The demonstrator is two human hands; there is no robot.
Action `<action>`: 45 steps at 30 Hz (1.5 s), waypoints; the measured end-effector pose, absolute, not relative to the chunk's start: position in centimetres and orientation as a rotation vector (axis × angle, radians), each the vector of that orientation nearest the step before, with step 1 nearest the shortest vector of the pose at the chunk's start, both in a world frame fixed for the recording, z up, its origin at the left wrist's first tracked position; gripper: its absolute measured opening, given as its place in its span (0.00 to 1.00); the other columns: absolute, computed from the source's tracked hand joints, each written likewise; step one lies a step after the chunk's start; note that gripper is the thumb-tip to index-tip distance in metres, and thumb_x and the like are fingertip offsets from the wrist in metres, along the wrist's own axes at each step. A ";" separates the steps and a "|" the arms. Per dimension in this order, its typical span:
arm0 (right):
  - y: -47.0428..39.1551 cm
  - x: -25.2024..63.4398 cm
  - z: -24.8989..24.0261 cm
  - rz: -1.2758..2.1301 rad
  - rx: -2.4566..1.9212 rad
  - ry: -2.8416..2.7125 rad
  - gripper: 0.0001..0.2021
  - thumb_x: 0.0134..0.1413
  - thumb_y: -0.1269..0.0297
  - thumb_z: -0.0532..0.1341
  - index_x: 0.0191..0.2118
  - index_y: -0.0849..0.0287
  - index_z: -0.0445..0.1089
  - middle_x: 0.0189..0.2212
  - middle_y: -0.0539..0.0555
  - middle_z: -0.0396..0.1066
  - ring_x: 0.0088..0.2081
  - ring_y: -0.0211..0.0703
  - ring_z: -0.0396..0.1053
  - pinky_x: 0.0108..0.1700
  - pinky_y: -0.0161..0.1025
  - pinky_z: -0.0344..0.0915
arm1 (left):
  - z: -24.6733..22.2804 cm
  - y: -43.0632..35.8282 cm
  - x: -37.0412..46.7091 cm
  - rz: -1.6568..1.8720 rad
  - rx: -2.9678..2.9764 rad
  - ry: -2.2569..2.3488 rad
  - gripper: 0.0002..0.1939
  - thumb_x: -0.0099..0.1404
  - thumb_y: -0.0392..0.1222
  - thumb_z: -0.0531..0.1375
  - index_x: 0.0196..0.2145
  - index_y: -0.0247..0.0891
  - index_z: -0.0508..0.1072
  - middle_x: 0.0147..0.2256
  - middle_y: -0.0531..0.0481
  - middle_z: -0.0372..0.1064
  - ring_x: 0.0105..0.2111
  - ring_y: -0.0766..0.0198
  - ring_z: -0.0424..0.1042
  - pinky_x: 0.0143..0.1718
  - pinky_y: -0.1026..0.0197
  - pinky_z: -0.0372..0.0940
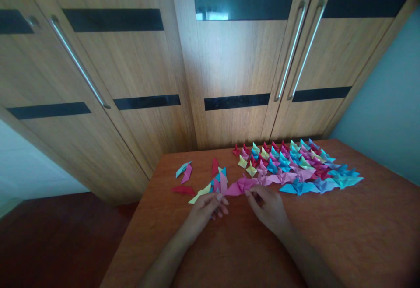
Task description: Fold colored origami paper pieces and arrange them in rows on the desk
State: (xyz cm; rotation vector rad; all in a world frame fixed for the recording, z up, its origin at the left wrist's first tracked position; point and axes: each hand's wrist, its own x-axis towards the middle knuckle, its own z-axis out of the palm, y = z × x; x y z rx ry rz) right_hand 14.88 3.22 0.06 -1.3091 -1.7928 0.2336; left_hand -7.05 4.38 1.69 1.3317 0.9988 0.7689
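Pinching a pink folded paper piece (241, 186) between left hand (206, 209) and right hand (267, 207), fingers closed on it. Risking nudging the paper row (295, 167) just beyond the right grip, scattering it.

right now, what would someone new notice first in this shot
The crowd of coloured folded paper pieces spread over the far right part of the wooden table. Next, the left hand and right hand at the near middle, fingertips on a pink folded piece. Behind the table stand tall wooden wardrobe doors with long metal handles.
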 end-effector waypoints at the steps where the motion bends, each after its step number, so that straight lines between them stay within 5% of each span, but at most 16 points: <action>1: 3.0 15.7 0.0 0.172 -1.340 -1.802 0.09 0.56 0.62 0.56 0.28 0.57 0.69 0.24 0.51 0.70 0.25 0.38 0.65 0.30 0.34 0.56 | 1.8 4.3 -7.0 0.774 1.333 0.994 0.24 0.62 0.59 0.54 0.33 0.33 0.73 0.26 0.46 0.73 0.23 0.66 0.66 0.24 0.66 0.56; 14: 0.7 23.3 -2.6 -0.394 -1.825 -1.824 0.15 0.60 0.56 0.51 0.35 0.57 0.72 0.27 0.53 0.74 0.26 0.39 0.70 0.26 0.33 0.56 | 2.5 4.0 -6.8 0.802 1.316 0.968 0.24 0.61 0.60 0.54 0.32 0.34 0.73 0.26 0.46 0.73 0.24 0.65 0.67 0.25 0.65 0.55; 45: 1.0 23.5 -3.3 -0.366 -2.077 -1.801 0.12 0.59 0.55 0.53 0.36 0.53 0.71 0.26 0.50 0.73 0.25 0.39 0.69 0.23 0.32 0.49 | 2.5 3.9 -7.0 0.764 1.326 0.975 0.23 0.62 0.59 0.54 0.33 0.34 0.73 0.26 0.47 0.73 0.24 0.66 0.66 0.25 0.66 0.55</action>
